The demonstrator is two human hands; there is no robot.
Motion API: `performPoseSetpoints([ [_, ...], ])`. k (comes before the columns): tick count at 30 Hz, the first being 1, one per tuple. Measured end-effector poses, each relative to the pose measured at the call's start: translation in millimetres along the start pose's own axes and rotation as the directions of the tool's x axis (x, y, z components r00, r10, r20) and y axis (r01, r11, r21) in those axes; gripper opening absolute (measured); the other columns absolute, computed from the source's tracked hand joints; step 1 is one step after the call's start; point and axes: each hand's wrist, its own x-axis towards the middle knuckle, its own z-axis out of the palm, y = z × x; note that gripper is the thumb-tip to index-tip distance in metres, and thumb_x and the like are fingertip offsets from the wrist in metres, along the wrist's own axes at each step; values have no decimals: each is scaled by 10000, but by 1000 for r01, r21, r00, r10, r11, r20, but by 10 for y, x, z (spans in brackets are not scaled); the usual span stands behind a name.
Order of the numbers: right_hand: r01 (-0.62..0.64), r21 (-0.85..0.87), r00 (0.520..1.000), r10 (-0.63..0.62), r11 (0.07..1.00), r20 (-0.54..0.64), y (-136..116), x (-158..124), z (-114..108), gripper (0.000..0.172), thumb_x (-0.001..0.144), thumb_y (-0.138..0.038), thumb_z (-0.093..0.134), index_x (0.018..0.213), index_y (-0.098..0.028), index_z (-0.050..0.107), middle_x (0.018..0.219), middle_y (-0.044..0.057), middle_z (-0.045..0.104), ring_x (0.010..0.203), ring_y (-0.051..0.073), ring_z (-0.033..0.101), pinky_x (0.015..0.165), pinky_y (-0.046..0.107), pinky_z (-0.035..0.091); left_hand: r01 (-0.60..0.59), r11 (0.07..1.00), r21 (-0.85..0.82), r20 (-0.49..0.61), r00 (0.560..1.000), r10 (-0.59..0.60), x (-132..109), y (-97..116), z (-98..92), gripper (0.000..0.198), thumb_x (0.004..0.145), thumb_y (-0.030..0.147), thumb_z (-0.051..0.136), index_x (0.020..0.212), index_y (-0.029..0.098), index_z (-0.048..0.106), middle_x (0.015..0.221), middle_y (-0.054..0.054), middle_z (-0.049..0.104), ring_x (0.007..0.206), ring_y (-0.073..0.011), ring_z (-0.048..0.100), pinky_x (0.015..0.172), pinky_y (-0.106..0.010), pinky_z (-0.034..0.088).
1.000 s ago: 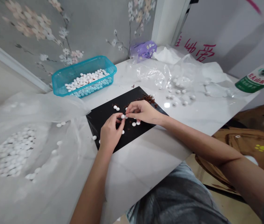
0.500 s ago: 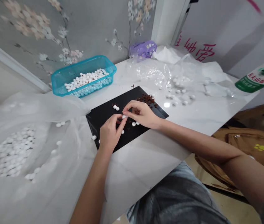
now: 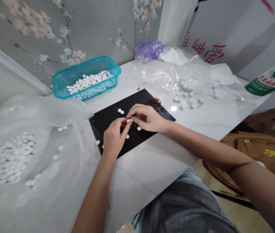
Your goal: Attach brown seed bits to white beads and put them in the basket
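Note:
Over a black mat, my left hand is closed, pinching a small white ball between thumb and fingertips. My right hand meets it there, thumb and forefinger pinched together right at the ball. A dark speck shows at those fingertips, too small to name. Two more white balls lie beside thin brown bits on the mat, and another ball rests under my right hand. A pile of small reddish-brown pieces sits at the mat's far right, just beyond my right hand.
A blue plastic basket holding many white balls stands behind the mat. Clear plastic with more balls covers the left. Loose balls, a plastic bag, a purple pack and a bottle are to the right.
Both hands stay almost in place over the mat. The right fingertips have shifted slightly left, closer onto the white ball in my left hand.

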Motion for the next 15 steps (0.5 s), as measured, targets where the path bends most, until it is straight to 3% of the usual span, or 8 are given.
performPoseSetpoints([
  [6, 72, -90, 992, -62, 993, 110, 27, 1, -60, 168, 789, -157, 556, 957, -162, 560, 975, 61, 565, 493, 39, 408, 507, 210, 415, 3, 1000, -9, -6, 1000, -3, 4, 4, 0, 231, 894, 395, 470, 907, 188, 571, 824, -20, 642, 741, -127, 599, 683, -234, 461],
  [15, 121, -179, 985, -96, 976, 144, 34, -10, -49, 108, 846, -214, 538, 943, -173, 560, 952, 51, 562, 541, 59, 421, 552, 215, 409, 15, 999, 31, 7, 1000, -15, 5, 0, -2, 249, 884, 421, 477, 868, 194, 579, 774, -15, 623, 735, -136, 596, 668, -236, 455],
])
